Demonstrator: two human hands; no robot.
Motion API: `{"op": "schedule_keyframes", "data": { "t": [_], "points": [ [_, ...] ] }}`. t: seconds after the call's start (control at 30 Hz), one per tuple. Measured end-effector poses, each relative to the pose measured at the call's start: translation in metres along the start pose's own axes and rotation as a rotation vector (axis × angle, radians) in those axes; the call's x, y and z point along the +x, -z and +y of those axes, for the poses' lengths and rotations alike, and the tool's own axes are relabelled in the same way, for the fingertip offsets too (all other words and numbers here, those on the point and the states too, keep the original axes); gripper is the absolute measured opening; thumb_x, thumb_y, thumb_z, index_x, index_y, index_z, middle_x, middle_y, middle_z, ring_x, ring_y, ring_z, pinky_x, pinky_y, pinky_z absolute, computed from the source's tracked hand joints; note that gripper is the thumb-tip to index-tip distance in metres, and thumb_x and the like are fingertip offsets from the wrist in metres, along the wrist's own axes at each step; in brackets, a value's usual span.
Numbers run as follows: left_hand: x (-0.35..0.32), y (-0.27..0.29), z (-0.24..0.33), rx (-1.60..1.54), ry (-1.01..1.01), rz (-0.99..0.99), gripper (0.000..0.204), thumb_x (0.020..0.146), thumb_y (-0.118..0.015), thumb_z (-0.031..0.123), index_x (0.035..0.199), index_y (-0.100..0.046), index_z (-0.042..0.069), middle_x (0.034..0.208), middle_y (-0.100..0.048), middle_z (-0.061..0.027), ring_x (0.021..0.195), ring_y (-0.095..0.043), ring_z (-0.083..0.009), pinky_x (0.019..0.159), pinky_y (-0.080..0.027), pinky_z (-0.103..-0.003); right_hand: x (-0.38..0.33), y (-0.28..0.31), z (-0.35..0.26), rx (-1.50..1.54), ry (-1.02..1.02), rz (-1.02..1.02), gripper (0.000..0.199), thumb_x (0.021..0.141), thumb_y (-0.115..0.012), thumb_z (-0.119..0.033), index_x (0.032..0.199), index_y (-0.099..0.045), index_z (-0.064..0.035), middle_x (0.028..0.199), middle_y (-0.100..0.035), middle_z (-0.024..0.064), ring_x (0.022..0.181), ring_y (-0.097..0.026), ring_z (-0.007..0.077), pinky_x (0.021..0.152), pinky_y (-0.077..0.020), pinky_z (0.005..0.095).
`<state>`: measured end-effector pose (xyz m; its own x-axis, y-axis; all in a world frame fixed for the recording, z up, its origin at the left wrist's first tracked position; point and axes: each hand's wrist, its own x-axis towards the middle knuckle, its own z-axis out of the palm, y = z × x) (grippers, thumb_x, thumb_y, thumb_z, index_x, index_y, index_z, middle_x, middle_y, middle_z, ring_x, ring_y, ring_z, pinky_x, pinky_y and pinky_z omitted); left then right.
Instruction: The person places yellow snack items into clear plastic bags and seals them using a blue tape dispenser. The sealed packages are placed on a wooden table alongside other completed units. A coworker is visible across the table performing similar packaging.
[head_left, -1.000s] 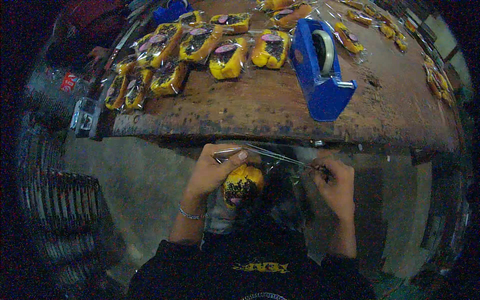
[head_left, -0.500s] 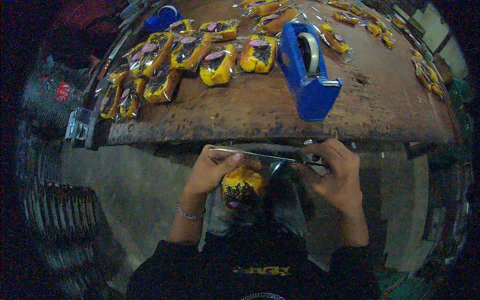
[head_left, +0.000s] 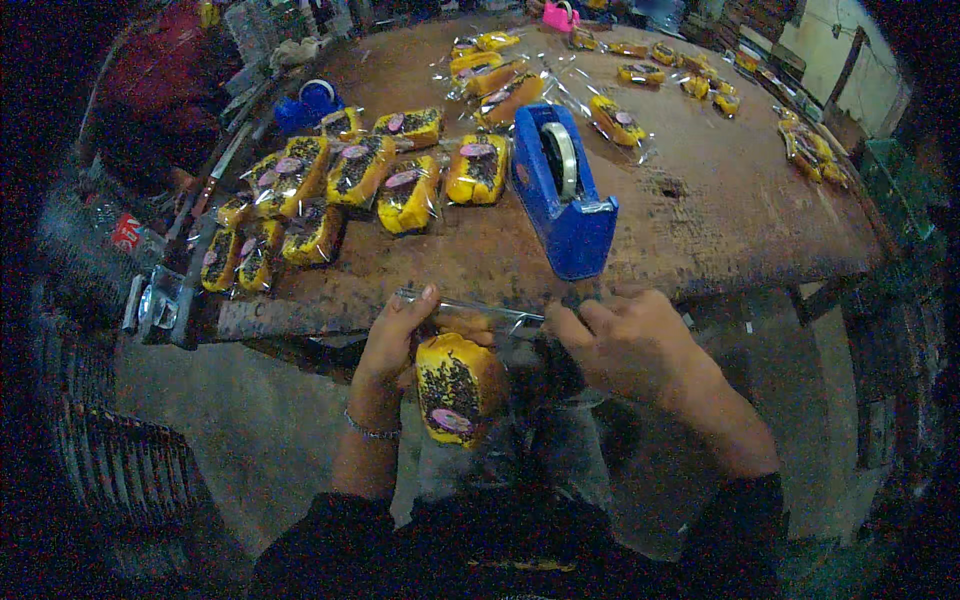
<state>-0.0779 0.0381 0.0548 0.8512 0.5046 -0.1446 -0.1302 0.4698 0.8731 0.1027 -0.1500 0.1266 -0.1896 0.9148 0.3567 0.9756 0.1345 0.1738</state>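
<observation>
My left hand (head_left: 398,335) and my right hand (head_left: 620,340) both pinch the top edge of a clear plastic bag (head_left: 480,318) just below the table's near edge. Inside the bag sits a yellow cake with dark sprinkles and a pink sticker (head_left: 455,385). The bag's mouth is stretched flat between my fingers. A blue tape dispenser (head_left: 563,190) with a roll of clear tape stands on the worn wooden table (head_left: 700,190), right above my right hand.
Several bagged yellow cakes (head_left: 390,175) lie in rows left of the dispenser, and more are scattered (head_left: 620,70) across the far side. A second blue dispenser (head_left: 305,105) sits at the far left. Metal clutter (head_left: 160,300) lies at the left corner.
My hands have come closer together along the bag's top edge, and the right hand has slid up toward the dispenser. The view has tilted so more of the table shows.
</observation>
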Motion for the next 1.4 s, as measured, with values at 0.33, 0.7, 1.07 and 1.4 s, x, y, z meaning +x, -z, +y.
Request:
{"op": "schedule_keyframes", "data": {
  "t": [0.33,0.7,1.07,1.4],
  "points": [
    [0.020,0.066,0.072,-0.005,-0.414,0.180,0.042,0.094,-0.047,0.036,0.109,-0.053,-0.003,0.096,-0.064,-0.0129,0.083,-0.065,-0.0255,0.074,-0.055,-0.035,0.078,0.054,-0.007,0.468,-0.013,0.143,0.031,0.080,-0.051,-0.009,0.111,-0.053,-0.0073,0.071,-0.060,0.0187,0.063,-0.061,0.0389,0.056,-0.0495,0.0474],
    [-0.028,0.161,0.045,-0.056,-0.601,0.511,0.026,0.092,-0.050,0.025,0.106,-0.055,0.004,0.096,-0.063,-0.0080,0.085,-0.062,-0.0206,0.078,-0.053,-0.034,0.122,0.050,-0.029,0.647,-0.102,0.496,0.026,0.076,-0.059,-0.002,0.101,-0.059,-0.0021,0.075,-0.062,0.0204,0.070,-0.065,0.0350,0.059,-0.0506,0.0414],
    [-0.022,0.124,0.038,0.084,-0.491,0.454,0.013,0.091,-0.051,0.014,0.101,-0.054,0.006,0.084,-0.058,-0.0033,0.074,-0.058,-0.0143,0.071,-0.052,-0.030,0.098,0.027,-0.049,0.705,0.055,0.141,0.025,0.081,-0.062,-0.010,0.105,-0.062,-0.0061,0.074,-0.064,0.0144,0.064,-0.063,0.0333,0.059,-0.0502,0.0414],
    [-0.017,0.120,0.038,0.000,-0.469,0.360,0.012,0.090,-0.051,0.011,0.100,-0.052,0.004,0.090,-0.056,-0.0051,0.082,-0.056,-0.0145,0.079,-0.053,-0.039,0.101,0.049,-0.027,0.614,-0.053,0.275,0.017,0.084,-0.061,-0.014,0.098,-0.066,-0.0070,0.079,-0.065,0.0154,0.069,-0.064,0.0281,0.063,-0.0488,0.0358]
  ]
}}
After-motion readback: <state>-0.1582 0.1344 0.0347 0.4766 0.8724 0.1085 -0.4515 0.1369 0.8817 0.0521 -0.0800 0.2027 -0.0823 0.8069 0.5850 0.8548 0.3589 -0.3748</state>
